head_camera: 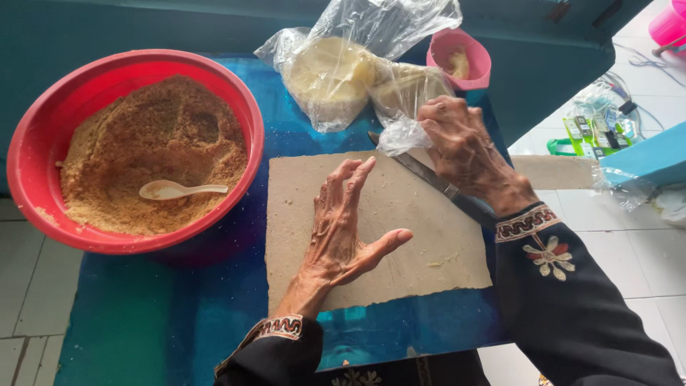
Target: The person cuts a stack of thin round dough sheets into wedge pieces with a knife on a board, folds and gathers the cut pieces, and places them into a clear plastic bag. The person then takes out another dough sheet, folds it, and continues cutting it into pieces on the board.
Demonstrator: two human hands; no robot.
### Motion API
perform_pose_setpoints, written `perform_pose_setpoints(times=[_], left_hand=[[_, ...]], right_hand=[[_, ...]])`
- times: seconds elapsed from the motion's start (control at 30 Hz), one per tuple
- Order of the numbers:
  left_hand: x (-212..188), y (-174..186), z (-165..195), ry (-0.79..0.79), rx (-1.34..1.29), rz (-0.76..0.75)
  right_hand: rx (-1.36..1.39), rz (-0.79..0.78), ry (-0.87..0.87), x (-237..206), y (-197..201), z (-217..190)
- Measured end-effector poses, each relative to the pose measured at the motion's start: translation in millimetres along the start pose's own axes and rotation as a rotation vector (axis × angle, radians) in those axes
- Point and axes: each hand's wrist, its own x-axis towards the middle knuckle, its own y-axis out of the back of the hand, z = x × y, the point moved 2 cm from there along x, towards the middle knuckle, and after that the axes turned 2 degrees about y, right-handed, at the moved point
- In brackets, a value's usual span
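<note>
Under my left hand (341, 236) lies a sheet of cardboard (400, 236), matt, greyish-brown and rough, its near edge torn ragged. My right hand (464, 154) pinches a thin clear plastic bag (357, 64), crinkled and shiny, over something pale and doughy. Beneath that hand runs a knife (429, 177) with a dull metal blade. The counter (164, 314) is covered in a glossy blue plastic sheet. The red bowl (43, 143) is smooth plastic, holding coarse, crumbly brown grains (143, 150) and a pale, smooth spoon (175, 189). My sleeves (572, 300) are black cloth with embroidered cuffs.
</note>
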Motion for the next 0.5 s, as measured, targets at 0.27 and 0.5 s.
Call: perform_pose_setpoints(times=[0.27, 0.5], left_hand=[[1.5, 0.8, 1.6, -0.002, 0.01, 0.011], [-0.6, -0.9, -1.7, -0.001, 0.013, 0.03]], right_hand=[[0.044, -0.175, -0.024, 19.1, 12.4, 0.2], [0.604, 0.06, -0.404, 63.0, 59.4, 16.7]])
